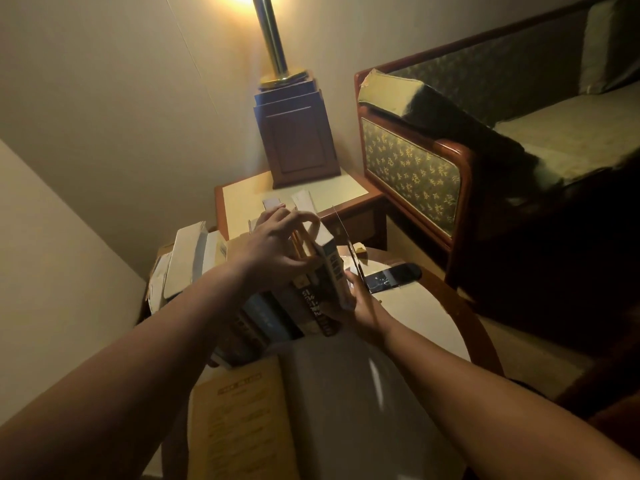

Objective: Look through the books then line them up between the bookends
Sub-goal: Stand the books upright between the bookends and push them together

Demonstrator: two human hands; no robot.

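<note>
Head view: lamp base (pixel 298 143) behind books (pixel 311 303); armchair (pixel 412 174) right; bookend (pixel 394 277) beside.

Two hands were in view: one left hand (pixel 273 247) and one right hand (pixel 360 303). The books (pixel 311 306) stood in one row with at least five spines showing; the dim light and the fingers hid the exact count. There was one black bookend (pixel 394 277), one lamp (pixel 298 140), one side table (pixel 242 199), one sofa (pixel 415 168) and one open yellow booklet (pixel 242 420).
</note>
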